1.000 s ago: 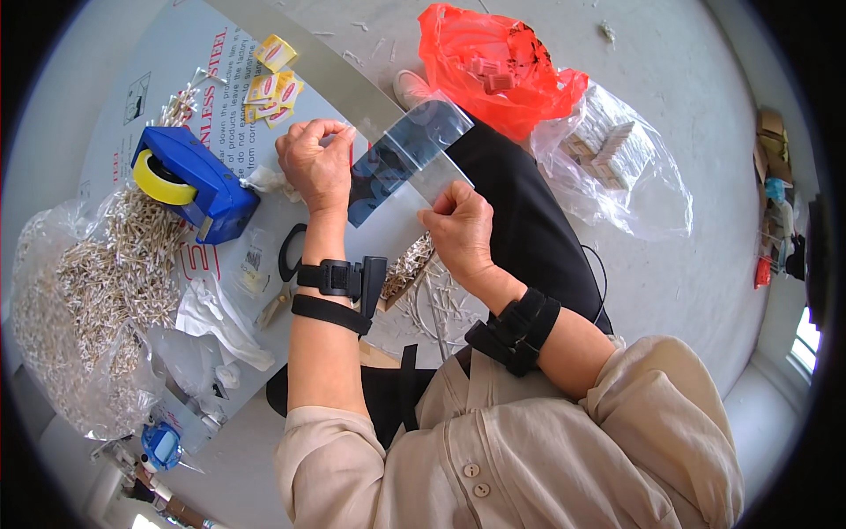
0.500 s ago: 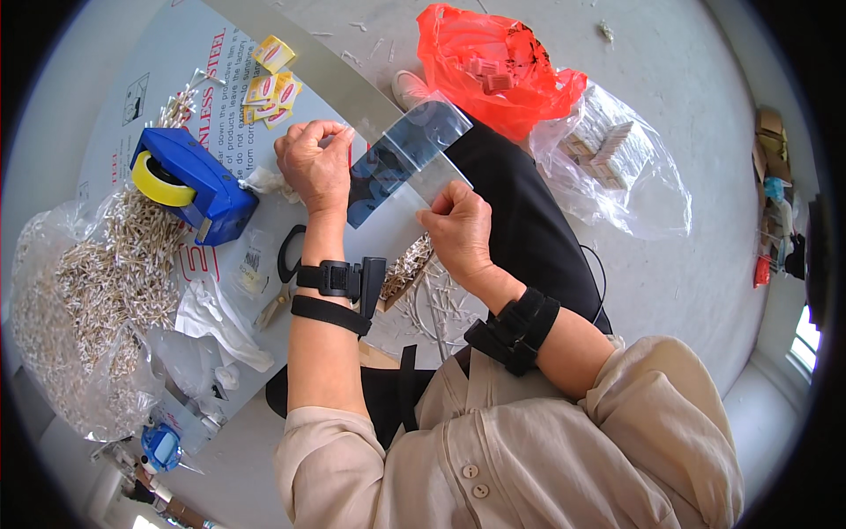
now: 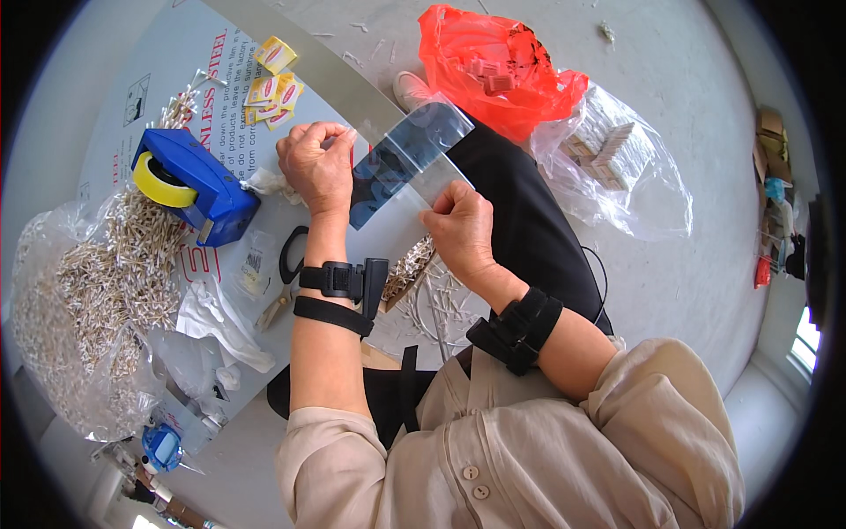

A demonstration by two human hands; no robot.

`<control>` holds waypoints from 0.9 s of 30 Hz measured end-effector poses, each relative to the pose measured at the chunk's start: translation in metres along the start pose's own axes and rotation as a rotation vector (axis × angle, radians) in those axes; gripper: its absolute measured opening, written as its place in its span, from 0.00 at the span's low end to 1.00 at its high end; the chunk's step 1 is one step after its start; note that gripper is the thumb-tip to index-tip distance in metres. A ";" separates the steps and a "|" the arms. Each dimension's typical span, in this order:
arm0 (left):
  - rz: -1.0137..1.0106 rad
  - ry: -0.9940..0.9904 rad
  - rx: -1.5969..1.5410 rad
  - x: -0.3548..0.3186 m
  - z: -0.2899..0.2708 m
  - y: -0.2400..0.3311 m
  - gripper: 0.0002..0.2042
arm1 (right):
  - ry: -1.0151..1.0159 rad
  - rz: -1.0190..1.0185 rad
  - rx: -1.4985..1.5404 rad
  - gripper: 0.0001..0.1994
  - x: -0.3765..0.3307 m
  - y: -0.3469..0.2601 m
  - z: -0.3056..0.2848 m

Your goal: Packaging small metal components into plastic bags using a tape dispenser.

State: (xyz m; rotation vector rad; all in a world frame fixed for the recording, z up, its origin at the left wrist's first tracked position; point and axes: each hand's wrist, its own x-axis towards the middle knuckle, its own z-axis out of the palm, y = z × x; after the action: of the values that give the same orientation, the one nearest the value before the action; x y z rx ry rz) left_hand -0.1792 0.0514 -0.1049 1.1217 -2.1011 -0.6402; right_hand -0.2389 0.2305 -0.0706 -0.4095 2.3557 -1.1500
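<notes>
In the head view, a bluish clear plastic film [image 3: 405, 163] stretches between the two hands at the worktop [image 3: 300, 48] edge, its long axis running from about 8 to 2 o'clock. It lies between 3 and 4 o'clock from the left hand [image 3: 317, 167] and toward 10 or 11 from the right hand [image 3: 463, 229]; the two look about equally near. The right thumb and finger pinch the clear lower margin; the left ones press together, seemingly on the film's other edge, though the fingertips blend into it.

The tape dispenser [image 3: 198, 185] sits at 9 o'clock from the left hand, the scissors [image 3: 282, 278] between 6 and 7, partly behind the forearm. The film's true outline is hard to read, as the grey edge strip shows through. The cotton swabs [image 3: 123, 282] at 8 blur toward the dark rim, and both palms are hidden
</notes>
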 end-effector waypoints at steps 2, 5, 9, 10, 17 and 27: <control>0.000 0.000 0.001 0.000 0.000 0.000 0.07 | -0.002 -0.003 -0.010 0.11 0.000 0.000 0.000; -0.010 -0.005 0.004 0.000 0.000 0.000 0.07 | -0.003 -0.008 -0.034 0.11 -0.001 -0.002 0.000; -0.015 0.001 0.010 0.000 0.000 0.001 0.07 | 0.000 -0.012 -0.062 0.10 -0.001 -0.001 0.001; -0.018 -0.001 0.006 0.000 0.000 0.001 0.07 | 0.000 -0.012 -0.062 0.10 -0.001 -0.001 0.001; -0.006 -0.004 0.029 0.000 0.000 0.001 0.07 | -0.012 -0.015 -0.108 0.10 -0.001 -0.003 0.000; 0.011 -0.021 0.073 0.005 -0.005 0.004 0.13 | -0.077 0.011 -0.144 0.04 -0.001 -0.007 -0.005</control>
State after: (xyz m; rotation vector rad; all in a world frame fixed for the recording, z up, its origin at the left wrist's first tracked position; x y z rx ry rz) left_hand -0.1794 0.0482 -0.0974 1.1472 -2.1628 -0.5767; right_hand -0.2404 0.2303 -0.0624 -0.4805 2.3779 -0.9454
